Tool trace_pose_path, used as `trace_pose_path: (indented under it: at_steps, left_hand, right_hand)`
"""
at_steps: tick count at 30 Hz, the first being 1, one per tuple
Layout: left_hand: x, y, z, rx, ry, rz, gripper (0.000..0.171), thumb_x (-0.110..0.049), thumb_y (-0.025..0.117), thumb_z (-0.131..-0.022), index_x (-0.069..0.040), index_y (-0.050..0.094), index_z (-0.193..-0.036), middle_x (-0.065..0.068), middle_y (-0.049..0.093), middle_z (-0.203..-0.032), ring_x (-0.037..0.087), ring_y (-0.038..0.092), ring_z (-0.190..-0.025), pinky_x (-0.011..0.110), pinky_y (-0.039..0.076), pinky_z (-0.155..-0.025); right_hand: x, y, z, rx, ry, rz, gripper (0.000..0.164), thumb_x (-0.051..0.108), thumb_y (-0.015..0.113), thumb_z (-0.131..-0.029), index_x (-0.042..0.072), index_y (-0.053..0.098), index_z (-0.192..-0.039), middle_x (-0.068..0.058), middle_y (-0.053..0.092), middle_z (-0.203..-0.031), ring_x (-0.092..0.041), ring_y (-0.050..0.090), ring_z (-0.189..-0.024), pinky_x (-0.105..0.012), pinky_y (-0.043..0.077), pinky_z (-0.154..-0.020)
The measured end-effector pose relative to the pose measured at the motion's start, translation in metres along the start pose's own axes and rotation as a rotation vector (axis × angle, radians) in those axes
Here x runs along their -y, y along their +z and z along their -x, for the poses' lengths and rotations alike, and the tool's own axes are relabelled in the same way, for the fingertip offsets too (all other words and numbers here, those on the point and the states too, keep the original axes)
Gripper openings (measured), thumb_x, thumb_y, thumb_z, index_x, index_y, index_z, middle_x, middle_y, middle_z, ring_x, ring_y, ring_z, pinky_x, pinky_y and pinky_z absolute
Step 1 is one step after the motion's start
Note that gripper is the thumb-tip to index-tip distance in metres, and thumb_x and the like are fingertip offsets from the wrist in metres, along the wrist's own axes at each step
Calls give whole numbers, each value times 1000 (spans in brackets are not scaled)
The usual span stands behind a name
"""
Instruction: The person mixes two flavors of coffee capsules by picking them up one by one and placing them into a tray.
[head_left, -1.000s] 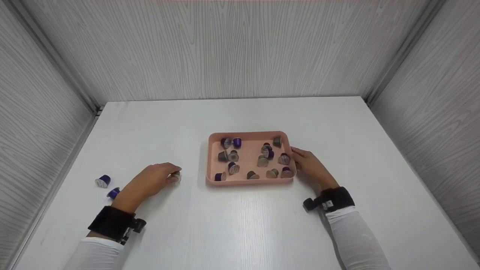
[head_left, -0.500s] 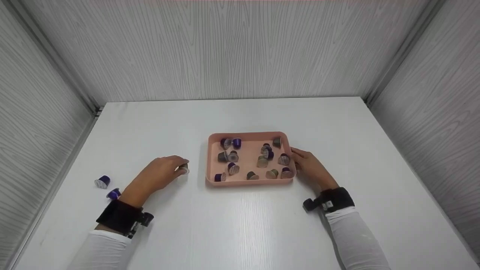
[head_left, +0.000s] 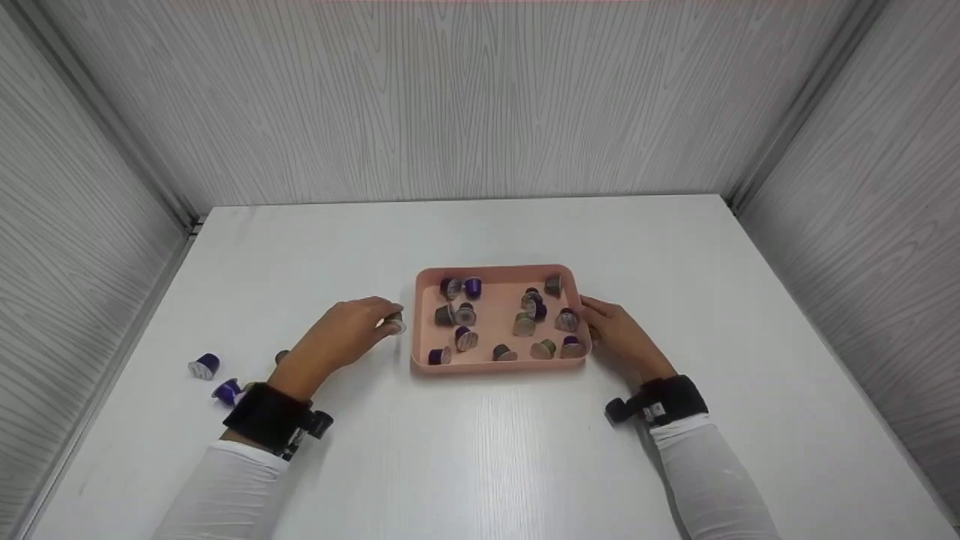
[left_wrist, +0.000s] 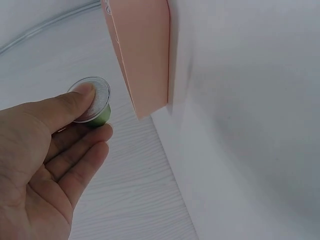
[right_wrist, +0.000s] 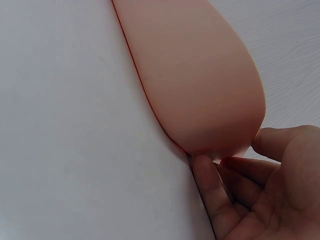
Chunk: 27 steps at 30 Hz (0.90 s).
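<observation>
My left hand (head_left: 337, 337) pinches a coffee capsule (left_wrist: 97, 105) with a silvery lid and green body. The thumb lies on the lid, and the fingers are behind and below it. In the head view this hand is just left of a pink tray (head_left: 499, 365), in which several purple, grey and green capsules lie scattered. At the tray's right end, my right hand (head_left: 622, 337) rests its fingertips against the outside of the rounded corner. The right wrist view shows these fingers (right_wrist: 207, 175) low on the pink wall, with another fingertip up by the rim.
On the table's left lie a dark purple capsule (head_left: 205, 365) and a bright purple capsule (head_left: 226, 391). A grey capsule (head_left: 281, 355) peeks out beside my left wrist, and a greenish one is partly hidden by the wristband. Grey wood-grain panels (head_left: 480, 105) enclose the table's back and sides.
My left hand has moved right and away from me with the capsule, closer to the tray. Capsules formerly covered by that arm now show. The right hand and tray have stayed put.
</observation>
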<state>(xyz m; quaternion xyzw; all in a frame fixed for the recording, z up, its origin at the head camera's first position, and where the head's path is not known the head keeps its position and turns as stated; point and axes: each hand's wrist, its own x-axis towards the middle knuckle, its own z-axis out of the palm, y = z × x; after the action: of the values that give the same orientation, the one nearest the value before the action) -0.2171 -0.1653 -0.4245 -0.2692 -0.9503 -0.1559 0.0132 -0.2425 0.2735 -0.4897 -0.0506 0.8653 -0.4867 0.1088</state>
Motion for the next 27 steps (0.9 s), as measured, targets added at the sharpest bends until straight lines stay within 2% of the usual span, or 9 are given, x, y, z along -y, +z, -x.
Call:
trace_pose_path:
  at_steps: [3, 9, 13, 20, 27]
  left_hand:
    - [-4, 2, -6, -5, 0, 14, 38, -23, 66, -94, -3, 64, -127, 11, 68, -119, 27, 63, -111, 44, 50, -96]
    - [-8, 9, -18, -42, 35, 43, 40, -27, 64, -95, -4, 64, -127, 10, 68, -118, 26, 64, -110, 41, 51, -96]
    - [-11, 14, -25, -37, 58, 43, 40, -28, 65, -94, -2, 64, -125, 10, 69, -113, 26, 65, -105, 41, 52, -94]
    - [-17, 21, -36, 7, 69, 59, 37, -22, 67, -93, -2, 65, -124, 9, 69, -112, 26, 65, -104, 41, 51, -94]
    - [-25, 28, -45, 86, 60, 93, 26, -20, 67, -93, -6, 68, -115, 2, 68, -99, 18, 63, -89, 36, 54, -81]
  right_hand:
    - [0, 0, -1, 0, 0, -9, 53, 43, 41, -104, 18, 42, -150, -7, 58, -132, -22, 54, -108, -32, 43, -89]
    - [-1, 0, -1, 2, -2, -6, 55, 47, 42, -103, 19, 41, -150, -6, 57, -136, -21, 55, -113, -33, 43, -94]
    - [-1, 0, 0, 6, -1, -28, 56, 48, 43, -102, 19, 42, -150, -7, 58, -135, -23, 56, -114, -36, 42, -97]
    - [1, -1, 1, 12, 18, -40, 54, 46, 43, -103, 20, 41, -150, -4, 54, -140, -21, 52, -120, -39, 37, -105]
    - [2, 0, 0, 12, 0, -29, 54, 43, 42, -104, 15, 40, -151, -8, 56, -137, -23, 57, -116, -39, 44, -99]
